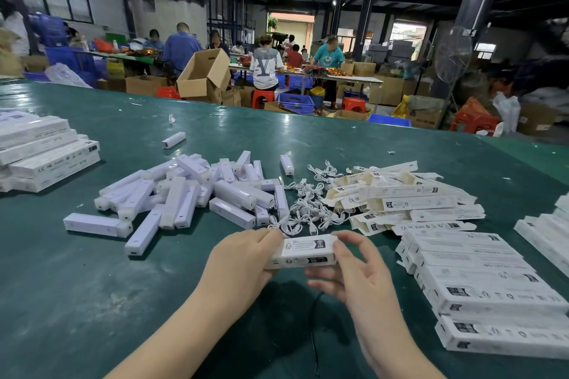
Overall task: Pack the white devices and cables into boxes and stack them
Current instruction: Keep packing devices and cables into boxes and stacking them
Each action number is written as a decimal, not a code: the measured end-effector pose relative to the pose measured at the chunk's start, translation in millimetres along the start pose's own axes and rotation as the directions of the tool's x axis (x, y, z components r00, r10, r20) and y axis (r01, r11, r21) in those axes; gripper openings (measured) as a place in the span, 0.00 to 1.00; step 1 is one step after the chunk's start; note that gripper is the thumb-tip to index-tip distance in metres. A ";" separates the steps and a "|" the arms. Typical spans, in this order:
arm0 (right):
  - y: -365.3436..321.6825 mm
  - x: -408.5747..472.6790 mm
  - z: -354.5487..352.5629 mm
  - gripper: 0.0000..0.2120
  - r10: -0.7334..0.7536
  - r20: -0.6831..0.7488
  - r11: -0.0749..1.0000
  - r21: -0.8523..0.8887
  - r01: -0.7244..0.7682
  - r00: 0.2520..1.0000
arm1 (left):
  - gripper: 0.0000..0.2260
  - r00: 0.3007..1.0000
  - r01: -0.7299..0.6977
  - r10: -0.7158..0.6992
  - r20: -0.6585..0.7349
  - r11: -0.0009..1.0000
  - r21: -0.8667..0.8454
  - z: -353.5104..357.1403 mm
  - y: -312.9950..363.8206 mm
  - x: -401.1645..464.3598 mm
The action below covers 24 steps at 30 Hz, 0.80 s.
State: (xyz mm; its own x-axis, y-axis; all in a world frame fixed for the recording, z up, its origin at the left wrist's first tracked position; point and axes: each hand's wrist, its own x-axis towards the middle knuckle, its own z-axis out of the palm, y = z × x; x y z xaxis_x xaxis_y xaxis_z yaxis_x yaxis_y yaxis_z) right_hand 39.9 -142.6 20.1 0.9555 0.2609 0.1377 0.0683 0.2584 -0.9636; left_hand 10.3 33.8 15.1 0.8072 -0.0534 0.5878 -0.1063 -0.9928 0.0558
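A small white printed box point(303, 251) is held above the green table point(92, 301) between both hands. My left hand point(243, 258) grips its left end, and my right hand point(354, 268) pinches its right end with thumb and fingers. Behind the box lies a heap of white bar-shaped devices point(191, 194). A tangle of white cables point(304, 209) sits just beyond my hands. Flat unfolded boxes point(409, 200) are piled to the right of the cables. Packed boxes are stacked at the near right point(480, 283) and at the far left point(43, 154).
More white boxes point(551, 224) lie at the right edge. A lone device point(174, 139) and small scraps lie farther back on the table. Beyond the table's far edge are cardboard cartons point(204, 74), blue crates, red stools and several seated people at other tables.
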 end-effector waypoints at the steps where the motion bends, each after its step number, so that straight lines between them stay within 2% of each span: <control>1: 0.1 0.3 -0.4 0.08 0.012 0.000 1.000 0.009 -0.012 1.000 | 0.21 1.000 0.004 -0.004 -0.006 1.000 0.000 1.3 -0.6 -0.2; 5: -2.5 -0.6 1.7 0.13 0.012 0.008 1.000 0.011 -0.012 1.000 | 0.18 0.999 0.032 -0.032 -0.028 0.999 -0.019 2.0 -3.1 -1.3; 15: -5.1 -1.8 3.6 0.13 0.007 0.049 1.000 -0.018 -0.007 0.999 | 0.18 0.999 0.038 -0.039 -0.018 0.999 -0.025 -1.2 -0.4 -0.6; 24: 2.4 1.5 -3.3 0.13 -0.038 0.037 0.994 -0.096 0.042 0.999 | 0.19 0.999 -0.019 0.019 -0.030 1.000 -0.011 -1.3 -0.3 -0.4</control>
State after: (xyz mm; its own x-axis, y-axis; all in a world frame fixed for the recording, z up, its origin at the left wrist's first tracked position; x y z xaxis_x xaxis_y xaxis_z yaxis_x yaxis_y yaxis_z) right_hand 42.5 -144.7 17.2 0.9410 0.2846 0.1829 0.1355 0.1783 -0.9746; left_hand 9.2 34.3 15.9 0.7873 -0.0691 0.6127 -0.1282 -0.9903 0.0531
